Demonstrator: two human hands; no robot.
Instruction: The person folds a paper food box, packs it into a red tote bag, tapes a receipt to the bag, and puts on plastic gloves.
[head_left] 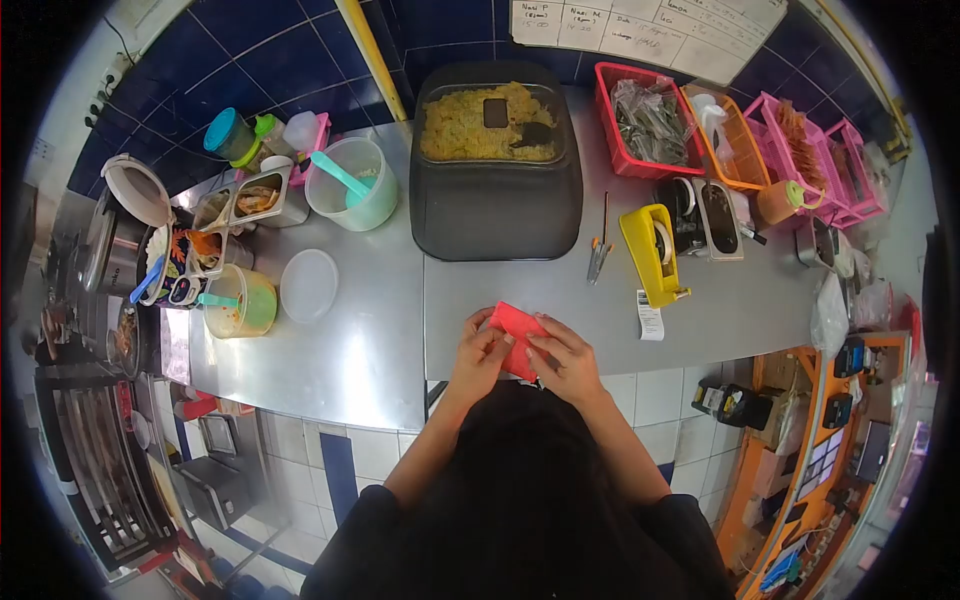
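Note:
Between both hands is a small bright red piece [517, 324], thin and folded-looking; it could be a plastic bag or a packet, I cannot tell which. My left hand [480, 352] pinches its left edge, and my right hand [563, 358] has its fingers closed on the right side. They hold it at the front edge of the steel counter [370, 350], close to my body. Beyond them stands a black electric pan [497, 215] with a tray of yellowish food [470, 125] at its back. To the right lie scissors [597, 262].
A yellow tape dispenser [645, 245] stands on the right, beside a paper slip [650, 322]. Red [610, 125] and orange baskets [740, 175] line the back. Leftward are a tub with a green scoop [330, 210], a round lid [310, 286] and a yellowish container [262, 305].

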